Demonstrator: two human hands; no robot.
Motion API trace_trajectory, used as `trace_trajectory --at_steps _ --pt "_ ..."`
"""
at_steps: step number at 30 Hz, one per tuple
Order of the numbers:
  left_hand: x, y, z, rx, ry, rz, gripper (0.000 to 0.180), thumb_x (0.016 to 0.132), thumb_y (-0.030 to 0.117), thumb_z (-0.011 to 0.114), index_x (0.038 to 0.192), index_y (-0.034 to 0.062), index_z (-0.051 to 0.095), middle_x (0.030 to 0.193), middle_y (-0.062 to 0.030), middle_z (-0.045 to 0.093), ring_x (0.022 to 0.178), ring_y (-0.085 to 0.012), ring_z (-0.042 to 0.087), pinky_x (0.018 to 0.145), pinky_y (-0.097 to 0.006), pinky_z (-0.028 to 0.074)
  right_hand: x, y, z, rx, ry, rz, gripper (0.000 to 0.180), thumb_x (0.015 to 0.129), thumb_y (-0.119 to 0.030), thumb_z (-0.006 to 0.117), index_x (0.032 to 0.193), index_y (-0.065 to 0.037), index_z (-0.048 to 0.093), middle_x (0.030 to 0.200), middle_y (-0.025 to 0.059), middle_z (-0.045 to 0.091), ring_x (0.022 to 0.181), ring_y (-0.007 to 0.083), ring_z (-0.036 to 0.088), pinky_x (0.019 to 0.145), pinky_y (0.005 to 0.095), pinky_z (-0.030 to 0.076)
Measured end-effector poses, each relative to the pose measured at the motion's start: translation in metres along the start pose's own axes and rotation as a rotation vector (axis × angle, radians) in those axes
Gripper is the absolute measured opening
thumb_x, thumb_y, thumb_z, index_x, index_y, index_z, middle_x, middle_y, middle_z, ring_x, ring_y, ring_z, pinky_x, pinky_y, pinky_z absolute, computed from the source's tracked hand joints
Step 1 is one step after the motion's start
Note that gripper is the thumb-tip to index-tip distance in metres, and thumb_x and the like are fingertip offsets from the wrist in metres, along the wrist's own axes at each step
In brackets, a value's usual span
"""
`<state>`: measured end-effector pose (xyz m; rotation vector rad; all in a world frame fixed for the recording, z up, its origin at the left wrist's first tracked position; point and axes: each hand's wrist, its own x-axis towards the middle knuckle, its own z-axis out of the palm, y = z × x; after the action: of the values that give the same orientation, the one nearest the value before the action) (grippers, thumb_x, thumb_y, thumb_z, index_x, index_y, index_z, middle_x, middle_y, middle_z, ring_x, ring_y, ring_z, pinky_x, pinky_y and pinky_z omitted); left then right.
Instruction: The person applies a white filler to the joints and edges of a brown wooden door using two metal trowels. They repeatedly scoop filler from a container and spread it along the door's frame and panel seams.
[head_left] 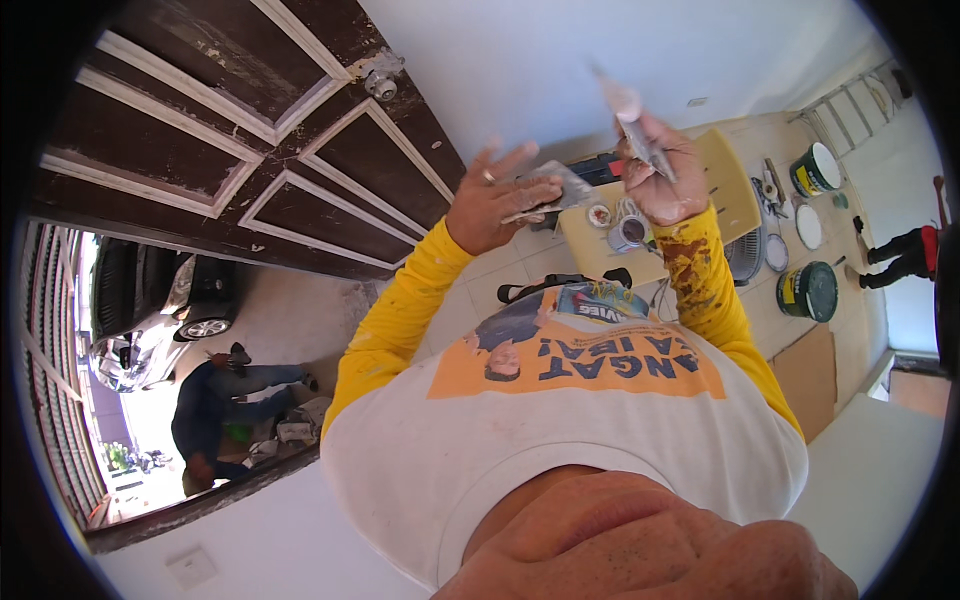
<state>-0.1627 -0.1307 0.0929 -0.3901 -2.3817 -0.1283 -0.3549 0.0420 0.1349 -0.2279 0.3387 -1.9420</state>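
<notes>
The right hand [665, 180] grips a putty knife [628, 115], blade pointing up, just right of the scraper [560, 190] the left hand [495, 200] pinches, other fingers splayed.

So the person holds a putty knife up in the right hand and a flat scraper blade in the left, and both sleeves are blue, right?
Not quite: the head view shows yellow sleeves, not blue. The rest holds: the right hand grips a putty knife raised, and the left hand holds a flat scraper blade.

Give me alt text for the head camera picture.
A person in yellow sleeves holds a flat scraper blade in the left hand and a putty knife in the right hand, beside an open dark wooden door, paint cans on the floor.
</notes>
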Motion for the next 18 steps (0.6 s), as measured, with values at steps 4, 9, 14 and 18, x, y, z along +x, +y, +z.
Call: trace_trajectory --at_steps 4,9,14,18 --pt "-0.028 0.001 0.026 -1.206 0.37 -0.936 0.032 0.098 0.024 0.05 0.12 0.0024 0.059 0.113 -0.0126 0.066 0.114 -0.0254 0.059 0.101 -0.041 0.044 -0.015 0.012 -0.006 -1.072 0.256 -0.654 0.029 0.095 -0.009 0.051 0.121 0.003 0.053 0.116 0.016 0.062 0.11 0.0296 0.059 0.094 0.0422 0.048" --pt "0.003 0.008 0.022 -2.153 0.814 -1.016 0.041 0.101 0.033 0.044 0.127 0.0022 0.052 0.121 -0.0139 0.062 0.107 -0.027 0.062 0.094 -0.04 0.051 0.004 0.027 0.015 -1.697 -0.898 -1.004 0.06 0.083 0.001 0.062 0.139 -0.014 0.046 0.121 0.0183 0.056 0.119 0.035 0.053 0.103 0.0442 0.041" --pt "-0.003 0.012 0.007 -2.354 0.707 -0.995 0.04 0.1 0.033 0.046 0.125 0.0022 0.054 0.118 -0.0138 0.063 0.104 -0.0254 0.064 0.094 -0.041 0.051 0.019 0.024 -0.005 -2.014 -1.024 -0.715 0.08 0.07 0.01 0.067 0.138 -0.027 0.049 0.137 0.02 0.044 0.127 0.0433 0.043 0.108 0.0497 0.036" --pt "-0.028 -0.001 0.028 -2.456 0.844 -0.849 0.042 0.099 0.034 0.049 0.126 0.0018 0.053 0.12 -0.0145 0.062 0.106 -0.0268 0.063 0.095 -0.044 0.051 0.048 0.003 -0.036 -2.549 -0.802 -0.626 0.076 0.073 0.011 0.062 0.138 -0.025 0.049 0.139 0.0158 0.043 0.129 0.037 0.043 0.104 0.0466 0.041"
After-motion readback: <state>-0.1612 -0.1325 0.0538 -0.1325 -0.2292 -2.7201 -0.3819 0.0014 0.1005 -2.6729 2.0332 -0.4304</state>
